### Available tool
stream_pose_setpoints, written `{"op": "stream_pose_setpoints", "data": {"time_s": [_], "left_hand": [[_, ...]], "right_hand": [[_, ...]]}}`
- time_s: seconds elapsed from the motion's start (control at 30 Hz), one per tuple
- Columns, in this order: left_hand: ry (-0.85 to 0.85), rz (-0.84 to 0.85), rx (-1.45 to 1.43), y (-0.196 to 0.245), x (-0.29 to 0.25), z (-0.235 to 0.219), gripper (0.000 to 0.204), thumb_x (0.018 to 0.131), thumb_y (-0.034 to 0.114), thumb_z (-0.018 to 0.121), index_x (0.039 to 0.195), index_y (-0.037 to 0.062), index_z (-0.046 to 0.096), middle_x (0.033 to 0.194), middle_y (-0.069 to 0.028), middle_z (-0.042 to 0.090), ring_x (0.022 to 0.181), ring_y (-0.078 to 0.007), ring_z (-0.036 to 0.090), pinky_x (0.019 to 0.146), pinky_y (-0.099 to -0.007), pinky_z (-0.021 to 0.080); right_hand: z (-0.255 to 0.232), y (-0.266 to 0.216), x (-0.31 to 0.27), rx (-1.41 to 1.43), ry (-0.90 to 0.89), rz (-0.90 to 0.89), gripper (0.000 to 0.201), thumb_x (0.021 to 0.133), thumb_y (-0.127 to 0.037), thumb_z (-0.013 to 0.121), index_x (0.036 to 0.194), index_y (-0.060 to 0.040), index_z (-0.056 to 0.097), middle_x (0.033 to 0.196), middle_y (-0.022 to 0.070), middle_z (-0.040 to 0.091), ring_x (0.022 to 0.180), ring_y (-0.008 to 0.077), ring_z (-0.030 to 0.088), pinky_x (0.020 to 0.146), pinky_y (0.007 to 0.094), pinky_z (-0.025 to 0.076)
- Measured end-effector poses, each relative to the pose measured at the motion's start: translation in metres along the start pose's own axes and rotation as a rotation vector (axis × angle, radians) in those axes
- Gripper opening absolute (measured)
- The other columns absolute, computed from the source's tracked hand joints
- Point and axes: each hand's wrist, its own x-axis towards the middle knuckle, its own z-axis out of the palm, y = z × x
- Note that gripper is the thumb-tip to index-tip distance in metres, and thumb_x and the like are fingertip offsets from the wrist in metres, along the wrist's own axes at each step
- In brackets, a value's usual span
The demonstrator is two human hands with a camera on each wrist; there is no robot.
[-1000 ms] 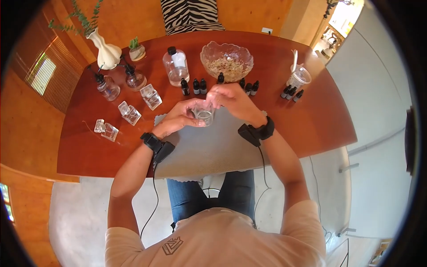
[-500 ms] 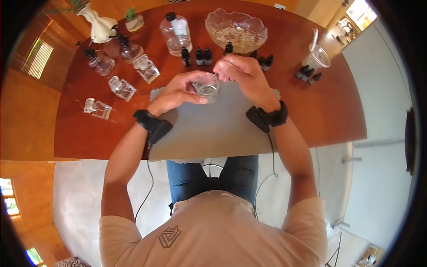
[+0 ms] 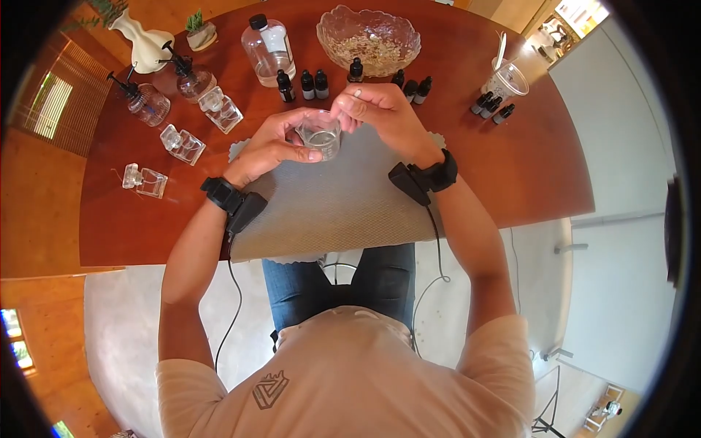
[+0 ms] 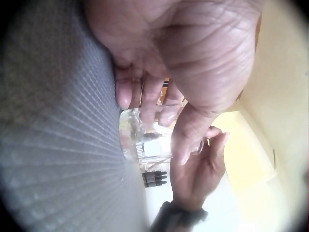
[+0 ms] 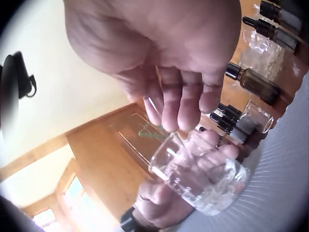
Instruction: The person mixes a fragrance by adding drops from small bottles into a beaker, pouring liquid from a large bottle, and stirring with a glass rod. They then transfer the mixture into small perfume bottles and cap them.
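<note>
A clear glass beaker [image 3: 322, 140] with a little clear liquid in the bottom stands on the grey mat [image 3: 321, 201]. My left hand [image 3: 272, 148] grips its side, fingers round the far wall and thumb on the near one; in the left wrist view the beaker [image 4: 150, 145] shows a 100ml mark. Over the beaker's right rim, my right hand [image 3: 385, 120] pinches a thin rod [image 5: 153, 102], its fingers curled. The rod's lower part is hard to make out through the glass.
Small dark bottles [image 3: 307, 86] line the mat's far side, before a large clear bottle [image 3: 266, 55] and a glass bowl [image 3: 369, 44]. Square glass bottles [image 3: 184, 147] and pump bottles [image 3: 148, 106] stand left. At right are a clear cup [image 3: 507, 82] and more dark bottles [image 3: 503, 114].
The head view has shifted, so the table sits differently in it. My left hand stays round the beaker; my right hand stays by its rim, with small shifts of the fingers.
</note>
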Motion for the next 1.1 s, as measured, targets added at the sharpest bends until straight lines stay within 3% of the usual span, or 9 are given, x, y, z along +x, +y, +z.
{"op": "stream_pose_setpoints", "data": {"time_s": [0.27, 0.37, 0.47, 0.57, 0.67, 0.77, 0.87, 0.97, 1.1], "left_hand": [[-0.016, 0.052, 0.008, 0.003, 0.0, 0.0, 0.064, 0.081, 0.014, 0.085, 0.139, 0.0069, 0.059, 0.129, -0.0018, 0.067, 0.106, -0.0085, 0.06, 0.084, -0.026, 0.048], [-0.007, 0.039, -0.026, 0.003, -0.001, 0.001, 0.065, 0.08, 0.015, 0.086, 0.139, 0.0068, 0.059, 0.129, -0.0019, 0.066, 0.106, -0.0082, 0.06, 0.084, -0.0258, 0.048], [-0.008, 0.044, -0.032, 0.001, 0.001, 0.0, 0.066, 0.079, 0.016, 0.087, 0.139, 0.007, 0.06, 0.129, -0.002, 0.067, 0.105, -0.0084, 0.06, 0.083, -0.0256, 0.048], [-0.006, 0.049, -0.017, 0.0, 0.001, 0.001, 0.066, 0.079, 0.017, 0.087, 0.138, 0.0072, 0.06, 0.129, -0.0019, 0.067, 0.105, -0.0083, 0.06, 0.082, -0.0251, 0.048], [-0.017, 0.035, 0.0, 0.001, 0.001, -0.001, 0.066, 0.079, 0.018, 0.087, 0.138, 0.0072, 0.06, 0.129, -0.0018, 0.067, 0.104, -0.008, 0.06, 0.081, -0.0243, 0.047], [-0.009, 0.044, 0.004, 0.003, 0.001, -0.001, 0.066, 0.079, 0.018, 0.087, 0.138, 0.0072, 0.061, 0.13, -0.0021, 0.067, 0.104, -0.0078, 0.06, 0.079, -0.024, 0.047], [-0.009, 0.058, -0.004, -0.002, 0.0, -0.002, 0.067, 0.078, 0.018, 0.088, 0.138, 0.0071, 0.061, 0.131, -0.0031, 0.066, 0.104, -0.0082, 0.06, 0.08, -0.0245, 0.048], [-0.011, 0.082, -0.009, -0.005, 0.003, -0.001, 0.068, 0.078, 0.017, 0.088, 0.139, 0.0066, 0.06, 0.132, -0.0042, 0.066, 0.106, -0.009, 0.061, 0.081, -0.0252, 0.049], [-0.011, 0.073, -0.029, -0.004, 0.003, 0.0, 0.069, 0.077, 0.015, 0.088, 0.139, 0.0061, 0.06, 0.133, -0.0049, 0.066, 0.107, -0.0096, 0.061, 0.082, -0.0253, 0.049]], "right_hand": [[-0.003, -0.004, -0.003, 0.05, -0.007, 0.098, 0.034, 0.107, -0.028, 0.056, 0.097, 0.0017, 0.07, 0.082, 0.0029, 0.062, 0.076, 0.0106, 0.058, 0.072, 0.0257, 0.047], [0.001, 0.001, 0.001, -0.104, -0.014, -0.047, 0.035, 0.107, -0.028, 0.056, 0.095, 0.0024, 0.07, 0.081, 0.0036, 0.062, 0.076, 0.0112, 0.058, 0.072, 0.0266, 0.048], [0.005, -0.009, -0.002, 0.032, -0.038, 0.022, 0.037, 0.107, -0.028, 0.056, 0.094, 0.0028, 0.069, 0.08, 0.0041, 0.062, 0.076, 0.0117, 0.058, 0.073, 0.027, 0.048], [0.006, -0.005, 0.0, -0.178, 0.02, -0.036, 0.036, 0.107, -0.027, 0.056, 0.093, 0.0036, 0.069, 0.081, 0.0042, 0.063, 0.076, 0.0117, 0.058, 0.073, 0.027, 0.049], [0.001, -0.013, -0.003, 0.002, -0.068, 0.054, 0.036, 0.107, -0.028, 0.056, 0.094, 0.0032, 0.069, 0.081, 0.0038, 0.063, 0.076, 0.0114, 0.058, 0.072, 0.0269, 0.049], [0.009, -0.001, -0.001, -0.133, 0.124, -0.057, 0.034, 0.105, -0.026, 0.06, 0.089, 0.0033, 0.069, 0.075, 0.0024, 0.063, 0.069, 0.0091, 0.056, 0.065, 0.0255, 0.046], [0.005, -0.003, -0.001, -0.032, 0.026, -0.005, 0.035, 0.105, -0.026, 0.06, 0.089, 0.0037, 0.069, 0.074, 0.0024, 0.063, 0.069, 0.009, 0.056, 0.064, 0.0253, 0.046], [0.009, -0.009, -0.002, -0.102, 0.044, -0.015, 0.034, 0.107, -0.025, 0.056, 0.092, 0.0025, 0.068, 0.079, 0.0031, 0.062, 0.075, 0.0107, 0.057, 0.07, 0.0263, 0.047], [0.007, -0.009, -0.001, -0.212, 0.042, -0.025, 0.035, 0.107, -0.026, 0.057, 0.089, 0.0026, 0.067, 0.078, 0.0033, 0.061, 0.074, 0.0104, 0.056, 0.069, 0.0261, 0.046]]}}
